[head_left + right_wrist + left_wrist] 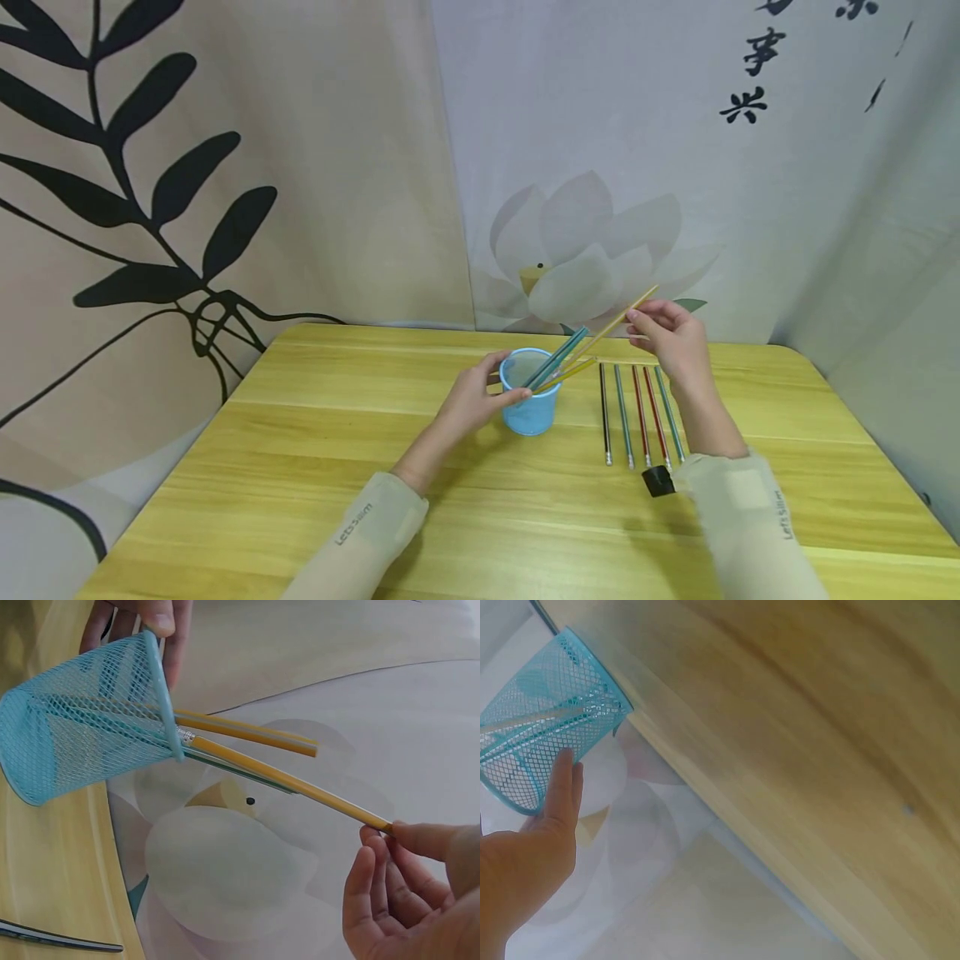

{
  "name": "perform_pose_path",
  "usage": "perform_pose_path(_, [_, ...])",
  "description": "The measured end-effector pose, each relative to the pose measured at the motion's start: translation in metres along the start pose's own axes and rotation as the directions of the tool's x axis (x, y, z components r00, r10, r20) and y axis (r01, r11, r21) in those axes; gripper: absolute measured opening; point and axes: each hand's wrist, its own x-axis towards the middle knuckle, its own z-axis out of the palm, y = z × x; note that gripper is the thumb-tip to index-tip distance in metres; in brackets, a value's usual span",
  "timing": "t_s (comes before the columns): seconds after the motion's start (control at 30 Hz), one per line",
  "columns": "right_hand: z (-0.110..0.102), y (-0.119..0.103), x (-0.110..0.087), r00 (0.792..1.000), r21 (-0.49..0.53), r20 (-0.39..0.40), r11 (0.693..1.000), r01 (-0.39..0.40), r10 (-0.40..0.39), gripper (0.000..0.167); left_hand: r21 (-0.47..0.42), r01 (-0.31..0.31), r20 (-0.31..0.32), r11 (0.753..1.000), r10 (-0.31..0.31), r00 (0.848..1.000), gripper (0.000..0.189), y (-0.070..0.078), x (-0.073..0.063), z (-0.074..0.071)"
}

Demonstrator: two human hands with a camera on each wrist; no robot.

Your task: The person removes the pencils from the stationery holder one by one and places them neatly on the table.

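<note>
A light blue mesh pencil cup (529, 418) is gripped by my left hand (478, 393), thumb at the near rim and fingers along the far side. Two teal pencils (558, 358) and a yellow pencil (576, 372) lean out of its mouth to the right. My right hand (671, 335) pinches another yellow pencil (292, 782) near its pointed end, between thumb and fingertips. In the right wrist view, that pencil's eraser end is right at the cup's rim. Through the mesh, pencil shafts show in the left wrist view.
Right of the cup, a black pencil (604, 417), a teal pencil (623, 417), two red pencils (641, 417) and another teal pencil (669, 412) lie in a row on the wooden table (300, 467). A small black block (658, 481) shows by my right cuff. Printed cloth hangs behind the table.
</note>
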Motion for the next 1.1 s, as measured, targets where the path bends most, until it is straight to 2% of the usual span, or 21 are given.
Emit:
perform_pose_path(0.47, [-0.019, -0.011, 0.002, 1.0, 0.156, -0.02, 0.988, 0.021, -0.018, 0.003, 0.013, 0.015, 0.009, 1.0, -0.015, 1.0, 0.071, 0.003, -0.001, 0.0])
perform_pose_path(1.1, [-0.044, -0.012, 0.0, 0.997, 0.199, -0.052, 0.978, 0.063, -0.053, 0.006, 0.006, 0.021, 0.006, 1.0, -0.021, 1.0, 0.073, 0.001, 0.001, -0.001])
